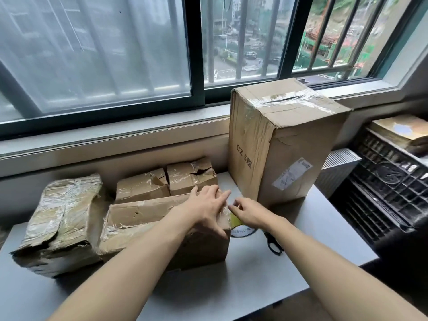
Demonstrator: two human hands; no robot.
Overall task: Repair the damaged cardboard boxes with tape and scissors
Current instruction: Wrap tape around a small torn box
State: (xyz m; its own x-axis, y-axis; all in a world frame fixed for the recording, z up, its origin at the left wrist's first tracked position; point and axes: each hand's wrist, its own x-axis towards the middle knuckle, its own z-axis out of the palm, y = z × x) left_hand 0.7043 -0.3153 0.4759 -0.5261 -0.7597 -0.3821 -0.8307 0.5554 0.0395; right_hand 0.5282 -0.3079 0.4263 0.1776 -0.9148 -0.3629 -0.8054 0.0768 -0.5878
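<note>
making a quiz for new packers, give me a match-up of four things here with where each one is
Things:
1. tall box
2. scissors
3. tape roll
4. crushed box

Places:
A. far left of the table
B. under the right hand
C. upright by the window sill
D. flat on the table, partly hidden by the right forearm

Pairs: 1-C, 2-D, 3-B, 4-A

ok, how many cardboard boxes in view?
5. Tall box back right, crushed box far left, two small boxes at the back, front box under left hand.
</note>
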